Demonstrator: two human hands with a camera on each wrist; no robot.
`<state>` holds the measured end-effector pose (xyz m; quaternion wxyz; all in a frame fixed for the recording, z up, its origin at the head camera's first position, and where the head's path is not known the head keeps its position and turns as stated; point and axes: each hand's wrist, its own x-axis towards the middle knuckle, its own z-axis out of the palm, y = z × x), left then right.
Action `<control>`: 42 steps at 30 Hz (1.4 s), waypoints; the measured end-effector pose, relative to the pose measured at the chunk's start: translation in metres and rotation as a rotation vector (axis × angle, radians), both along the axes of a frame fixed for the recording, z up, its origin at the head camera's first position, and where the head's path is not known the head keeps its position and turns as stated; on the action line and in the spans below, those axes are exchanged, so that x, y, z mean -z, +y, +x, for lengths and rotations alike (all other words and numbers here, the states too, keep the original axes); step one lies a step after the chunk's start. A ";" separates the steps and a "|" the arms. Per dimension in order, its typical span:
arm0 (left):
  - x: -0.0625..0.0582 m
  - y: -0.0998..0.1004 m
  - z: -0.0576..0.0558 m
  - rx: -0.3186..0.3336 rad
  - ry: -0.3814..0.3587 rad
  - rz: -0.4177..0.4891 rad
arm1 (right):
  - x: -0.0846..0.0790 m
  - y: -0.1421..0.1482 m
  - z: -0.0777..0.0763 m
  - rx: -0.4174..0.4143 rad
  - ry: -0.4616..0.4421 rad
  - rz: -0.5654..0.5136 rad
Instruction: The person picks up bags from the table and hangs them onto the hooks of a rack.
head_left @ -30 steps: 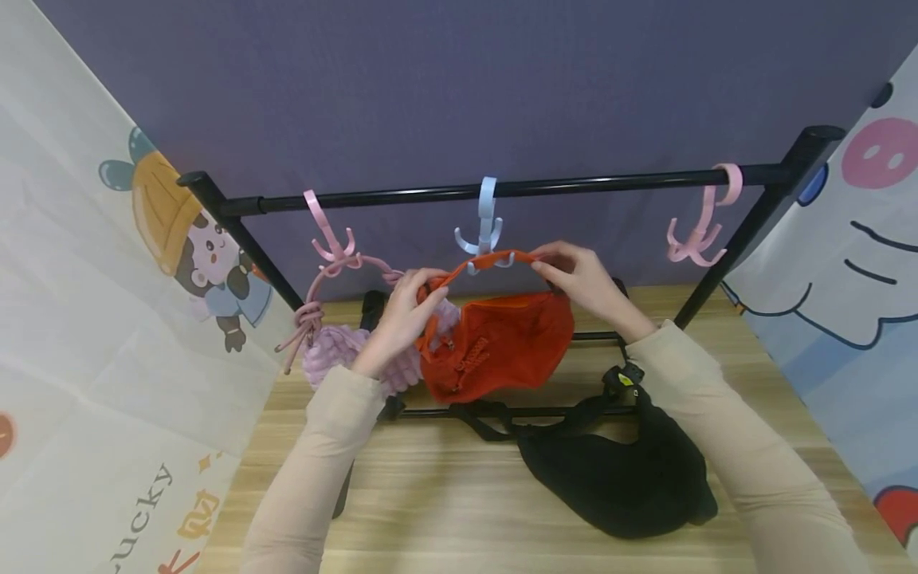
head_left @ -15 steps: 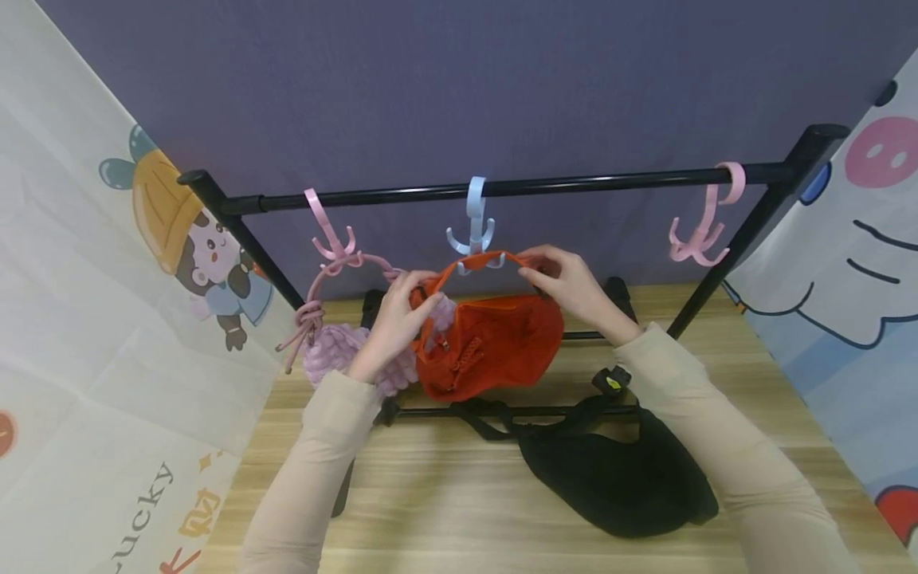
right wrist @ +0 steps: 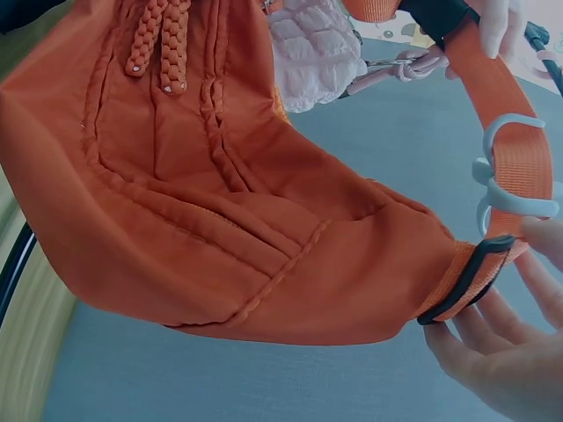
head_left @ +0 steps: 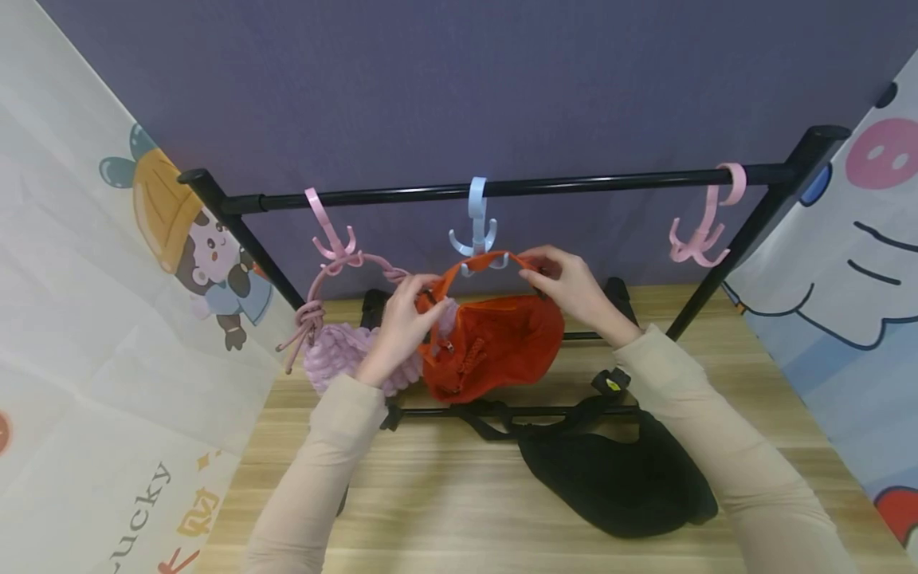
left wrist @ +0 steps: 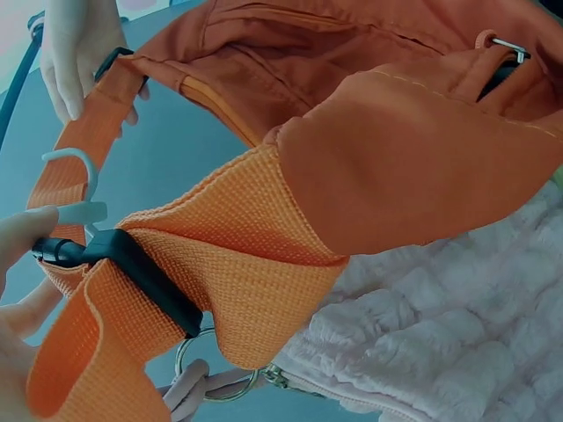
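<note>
An orange fabric bag (head_left: 495,343) hangs by its orange strap (head_left: 488,259) at the prongs of a light blue hook (head_left: 473,227) on a black rail (head_left: 574,183). My left hand (head_left: 423,299) grips the strap's left end by the black buckle (left wrist: 141,277). My right hand (head_left: 536,273) pinches the strap's right end near another black slider (right wrist: 462,281). The strap passes through the blue hook (right wrist: 515,176) in the right wrist view. Just left of the orange bag hangs a fluffy pink bag (head_left: 340,355), which the left wrist view shows under the orange bag (left wrist: 413,149).
The pink bag's cord hangs on a pink hook (head_left: 333,239); another pink hook (head_left: 699,231) hangs bare at the rail's right end. A black bag (head_left: 617,478) lies on the wooden table (head_left: 445,494). Printed cloth panels (head_left: 86,319) stand on both sides.
Both hands, the orange bag and the blue hook have shifted slightly left along the rail since a second ago. Both grips on the strap are unchanged.
</note>
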<state>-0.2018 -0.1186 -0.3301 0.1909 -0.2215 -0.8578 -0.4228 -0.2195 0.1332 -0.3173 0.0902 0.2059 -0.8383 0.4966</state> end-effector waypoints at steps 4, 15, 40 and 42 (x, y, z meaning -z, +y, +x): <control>0.002 0.001 0.000 -0.008 -0.005 -0.010 | 0.001 0.002 0.000 0.004 -0.017 0.008; 0.004 0.003 0.004 0.009 -0.009 -0.036 | 0.001 0.006 0.002 0.018 0.004 0.023; 0.017 0.020 0.016 -0.060 0.284 0.036 | 0.004 0.030 0.013 0.091 0.056 0.067; 0.019 0.024 0.018 -0.054 0.370 0.069 | 0.005 0.033 0.015 0.099 0.064 0.071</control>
